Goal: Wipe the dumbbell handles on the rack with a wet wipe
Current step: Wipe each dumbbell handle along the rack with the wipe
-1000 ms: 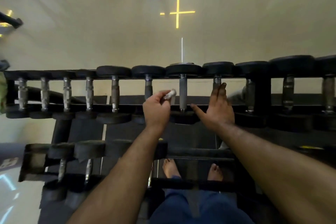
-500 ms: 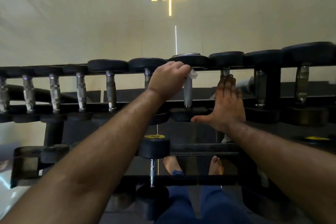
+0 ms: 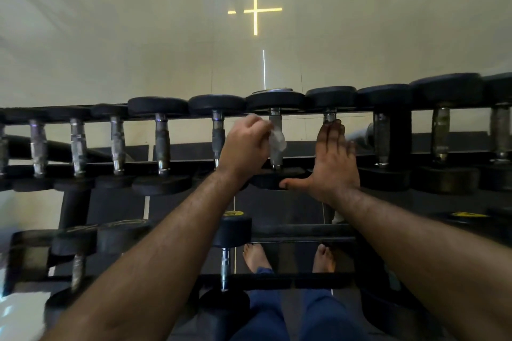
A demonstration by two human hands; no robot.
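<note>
A black rack [image 3: 188, 166] carries a top row of several black dumbbells with metal handles. My left hand [image 3: 245, 144] grips a crumpled white wet wipe [image 3: 278, 140] against the metal handle [image 3: 276, 156] of the centre dumbbell. My right hand [image 3: 333, 163] lies flat with straight fingers over the neighbouring dumbbell to the right, covering most of its handle [image 3: 329, 116]. Its thumb points left against the near head [image 3: 270, 180] of the centre dumbbell.
A lower tier [image 3: 304, 230] carries a few more dumbbells, one [image 3: 232, 231] just under my left forearm. My bare feet [image 3: 256, 256] and blue trousers show below it. A pale wall or mirror with a yellow cross of light [image 3: 255, 10] rises behind the rack.
My left hand with the wipe went up the centre handle, then slid back down to its middle. My right hand stayed flat on the neighbouring dumbbell. The view tilted a little.
</note>
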